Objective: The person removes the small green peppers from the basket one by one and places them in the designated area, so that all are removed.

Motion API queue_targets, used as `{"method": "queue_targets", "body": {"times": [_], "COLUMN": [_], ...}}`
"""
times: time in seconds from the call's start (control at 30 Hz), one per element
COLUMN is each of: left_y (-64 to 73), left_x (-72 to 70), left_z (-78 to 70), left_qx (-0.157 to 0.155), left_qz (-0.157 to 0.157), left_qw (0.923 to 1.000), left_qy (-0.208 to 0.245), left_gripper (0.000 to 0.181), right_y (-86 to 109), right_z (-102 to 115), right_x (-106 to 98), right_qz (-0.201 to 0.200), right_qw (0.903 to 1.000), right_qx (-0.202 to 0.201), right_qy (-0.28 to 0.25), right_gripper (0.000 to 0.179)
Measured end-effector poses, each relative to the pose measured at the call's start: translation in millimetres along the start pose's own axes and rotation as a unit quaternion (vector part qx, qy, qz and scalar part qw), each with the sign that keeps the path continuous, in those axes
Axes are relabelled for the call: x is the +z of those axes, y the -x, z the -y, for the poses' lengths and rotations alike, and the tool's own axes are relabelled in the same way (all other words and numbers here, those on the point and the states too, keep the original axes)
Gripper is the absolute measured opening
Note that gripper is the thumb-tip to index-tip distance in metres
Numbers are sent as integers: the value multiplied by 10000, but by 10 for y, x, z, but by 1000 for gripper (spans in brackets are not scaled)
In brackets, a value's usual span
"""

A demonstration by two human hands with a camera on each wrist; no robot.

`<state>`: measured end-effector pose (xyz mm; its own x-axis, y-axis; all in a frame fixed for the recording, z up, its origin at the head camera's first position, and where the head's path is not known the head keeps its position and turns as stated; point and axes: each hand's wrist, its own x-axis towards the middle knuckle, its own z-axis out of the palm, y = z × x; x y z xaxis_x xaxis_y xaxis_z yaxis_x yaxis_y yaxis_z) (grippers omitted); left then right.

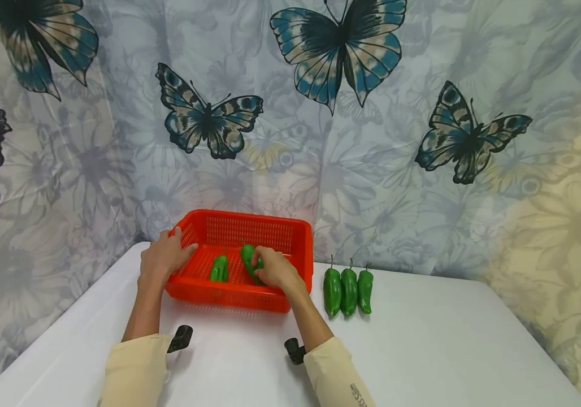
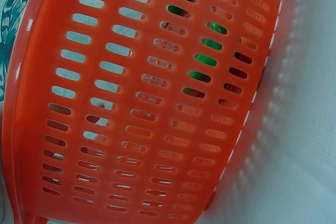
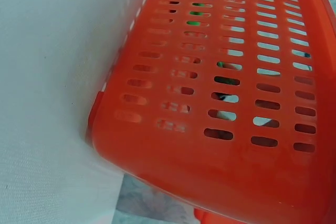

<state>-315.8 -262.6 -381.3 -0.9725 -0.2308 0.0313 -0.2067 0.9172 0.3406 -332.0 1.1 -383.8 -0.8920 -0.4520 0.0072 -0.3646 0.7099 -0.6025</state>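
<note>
A red perforated plastic basket [image 1: 250, 297] stands on the white table. On its left rim is my left hand [image 1: 162, 257], gripping it with the thumb on the inner side. Inside, my right hand [image 1: 276, 268] pinches a green pepper [image 1: 247, 255], whose stem points up and away. More green pepper [image 1: 219, 269] lies in the basket to the left of it; whether it is one or two I cannot tell. In both wrist views the basket wall [image 2: 152, 98] fills most of the picture, and green shows through its slots.
Three green peppers [image 1: 348, 291] lie side by side on the table, right of the basket. Behind the white table [image 1: 423, 339] hangs a cloth [image 1: 372, 186] with butterflies. Dark wrist cameras [image 1: 181, 338] stick out near both sleeves.
</note>
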Motion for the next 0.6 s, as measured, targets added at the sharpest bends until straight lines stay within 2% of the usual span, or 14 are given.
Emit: {"method": "queue_targets", "body": {"times": [0.27,0.47,0.6], "left_y": [-5,-16,-13], "left_x": [-7,-19,-14], "left_z": [-4,-38,-31], "left_qx": [-9,7,-39], "left_qz": [8,-51,30], "left_qw": [10000,10000,10000], "left_qy": [-28,-19,-56], "left_gripper": [83,83,83], "right_y": [-17,-39,-42], "right_z": [-1,-15,-31], "right_x": [-35,-104,-157], "right_qz": [-309,-628,-743], "right_qw": [9983,9932,9898], "right_qx": [111,-12,35], "right_qy": [-481,-978,-1214], "right_gripper": [40,49,63]}}
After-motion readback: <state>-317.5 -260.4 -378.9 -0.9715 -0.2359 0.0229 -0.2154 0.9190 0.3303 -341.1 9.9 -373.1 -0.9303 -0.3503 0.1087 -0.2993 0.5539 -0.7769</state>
